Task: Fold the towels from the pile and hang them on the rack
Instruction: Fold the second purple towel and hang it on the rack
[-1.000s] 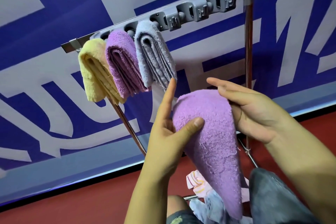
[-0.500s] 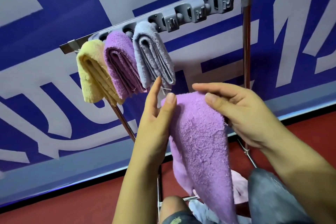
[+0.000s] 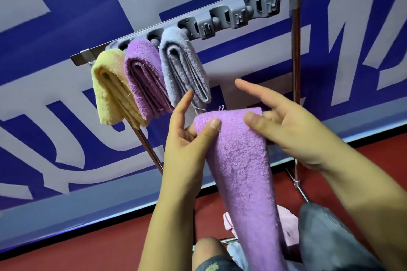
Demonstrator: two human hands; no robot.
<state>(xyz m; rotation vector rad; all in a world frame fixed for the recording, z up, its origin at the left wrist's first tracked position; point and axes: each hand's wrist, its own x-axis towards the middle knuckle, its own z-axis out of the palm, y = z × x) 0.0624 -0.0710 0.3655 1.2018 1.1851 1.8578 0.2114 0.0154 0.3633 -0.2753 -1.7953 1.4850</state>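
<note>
Pinched only at its top fold between left hand thumb and fingers, with the right hand pinching the far corner, the towel hangs below the rack, and such a light hold could let the fold slip open.

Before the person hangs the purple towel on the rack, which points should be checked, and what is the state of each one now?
1. Held purple towel gripped at the top by left hand and right hand: ok.
2. Its fold finished and even: cannot tell, the lower part leaves the picture.
3. Free grey clips on the rack, right of the grey towel: ok.
4. Yellow towel and hung purple towel in place: ok.
5. Held towel level with the clips: not ok, it is below them.
</note>
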